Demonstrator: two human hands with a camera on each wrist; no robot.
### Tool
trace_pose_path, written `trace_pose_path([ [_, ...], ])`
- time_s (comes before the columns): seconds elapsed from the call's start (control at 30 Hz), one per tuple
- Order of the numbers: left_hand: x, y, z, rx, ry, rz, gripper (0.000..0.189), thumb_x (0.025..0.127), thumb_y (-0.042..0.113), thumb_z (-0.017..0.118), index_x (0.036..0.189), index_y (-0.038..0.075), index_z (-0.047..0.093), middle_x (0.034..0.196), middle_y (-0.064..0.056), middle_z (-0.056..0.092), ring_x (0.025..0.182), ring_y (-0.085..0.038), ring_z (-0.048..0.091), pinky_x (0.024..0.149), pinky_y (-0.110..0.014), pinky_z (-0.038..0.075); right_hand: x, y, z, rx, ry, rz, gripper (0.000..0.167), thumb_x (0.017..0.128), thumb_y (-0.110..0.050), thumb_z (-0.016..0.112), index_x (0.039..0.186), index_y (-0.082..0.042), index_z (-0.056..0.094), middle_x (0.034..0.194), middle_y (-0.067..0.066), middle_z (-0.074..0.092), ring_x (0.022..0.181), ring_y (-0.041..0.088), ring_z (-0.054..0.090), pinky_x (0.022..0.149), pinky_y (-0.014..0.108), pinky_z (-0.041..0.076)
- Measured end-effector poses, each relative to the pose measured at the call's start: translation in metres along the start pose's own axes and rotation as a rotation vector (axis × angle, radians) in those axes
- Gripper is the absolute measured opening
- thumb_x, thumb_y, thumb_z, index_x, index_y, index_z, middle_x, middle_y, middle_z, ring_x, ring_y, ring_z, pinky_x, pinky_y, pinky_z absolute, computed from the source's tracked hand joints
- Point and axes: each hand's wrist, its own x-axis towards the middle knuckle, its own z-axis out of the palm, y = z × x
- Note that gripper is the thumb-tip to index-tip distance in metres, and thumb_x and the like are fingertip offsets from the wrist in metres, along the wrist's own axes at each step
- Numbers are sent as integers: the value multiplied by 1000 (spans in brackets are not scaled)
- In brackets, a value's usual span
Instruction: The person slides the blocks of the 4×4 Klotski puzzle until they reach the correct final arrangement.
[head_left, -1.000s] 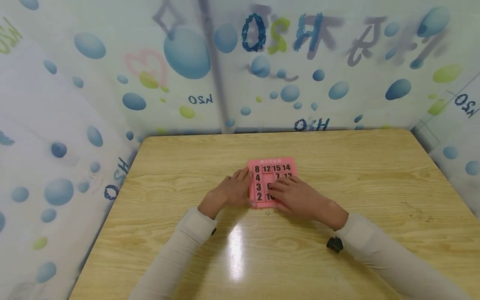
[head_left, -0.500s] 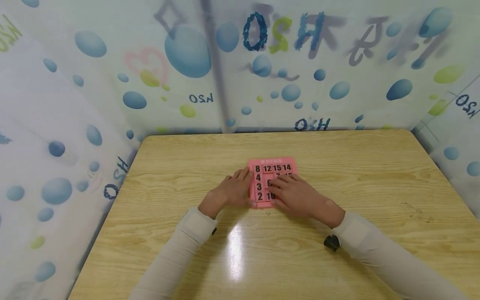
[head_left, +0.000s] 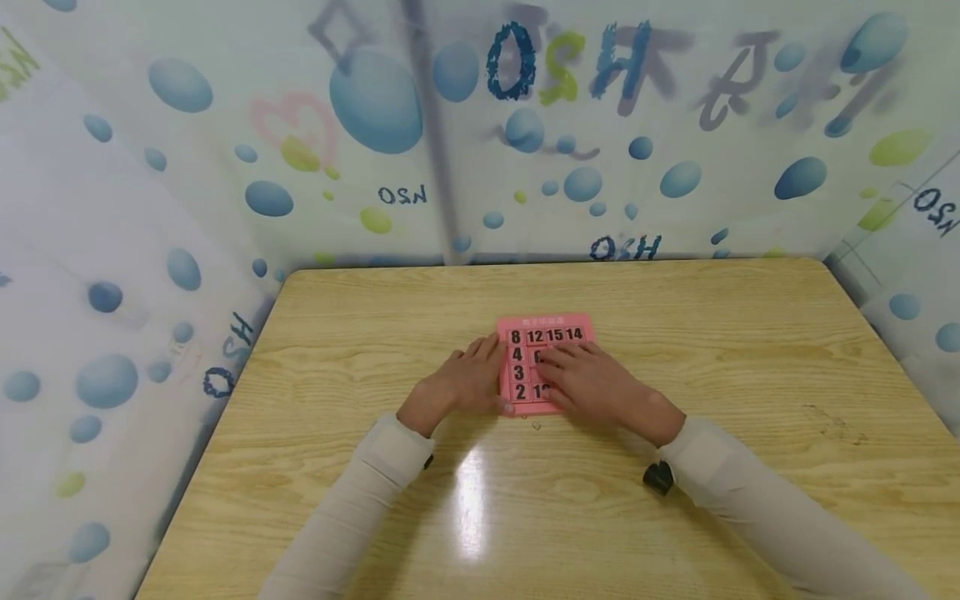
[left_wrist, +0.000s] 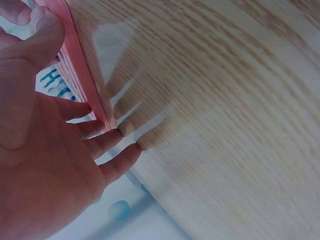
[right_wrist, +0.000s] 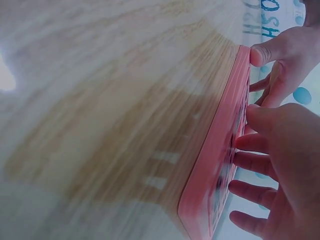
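Observation:
A pink sliding number puzzle [head_left: 519, 408] lies flat on the wooden table, with black numerals on its tiles. Its top row reads 8, 12, 15, 14, and its left column reads 8, 4, 3, 2. My left hand [head_left: 468, 379] lies along the puzzle's left side, fingertips at the edge and thumb near the lower left corner. In the left wrist view the fingers [left_wrist: 122, 162] are extended and spread. From the right, my right hand [head_left: 596, 383] reaches over the tiles, its relaxed fingers [right_wrist: 252, 192] touching them. It hides most of the lower right tiles.
The wooden table [head_left: 337, 333] carries the puzzle near its middle and shows a bright reflection in front. A pale wall [head_left: 480, 167] printed with blue drops and lettering rises behind the table's far edge. A black device [head_left: 658, 478] sits under the right wrist.
The 6 tile has slid up from the third row into the second-row gap beside the 4. My right hand has shifted slightly; my left hand stays in place.

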Motion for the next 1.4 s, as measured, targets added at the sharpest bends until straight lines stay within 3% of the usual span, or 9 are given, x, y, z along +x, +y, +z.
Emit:
trace_pose_path([
  [0.37,1,0,1,3,-2,3,111,87,61,64,160,9,-1,167,-12,-4,154,-28,3,121,-51,19,4,4,1,-29,-10,12,47,104,-38,48,143,-13,55,150,7,49,140,32,42,115,55,32],
  [0.73,1,2,0,4,-13,0,111,88,60,64,160,9,-3,167,-12,-5,154,-27,2,122,-51,18,3,4,1,-5,30,-13,47,102,-39,52,139,-11,59,145,9,53,137,32,45,115,54,33],
  [1.13,1,2,0,16,2,2,111,88,60,65,160,8,0,167,-12,-3,154,-28,4,121,-51,20,-19,-8,-5,18,36,-114,45,101,-37,55,139,-12,59,142,8,57,134,30,48,113,53,36],
  [1.4,1,2,0,11,-5,-12,111,88,60,65,160,9,-2,167,-11,-3,154,-27,4,122,-50,19,-26,-10,-1,-4,41,-179,40,102,-40,53,131,-15,65,134,3,61,129,26,50,113,49,35],
])
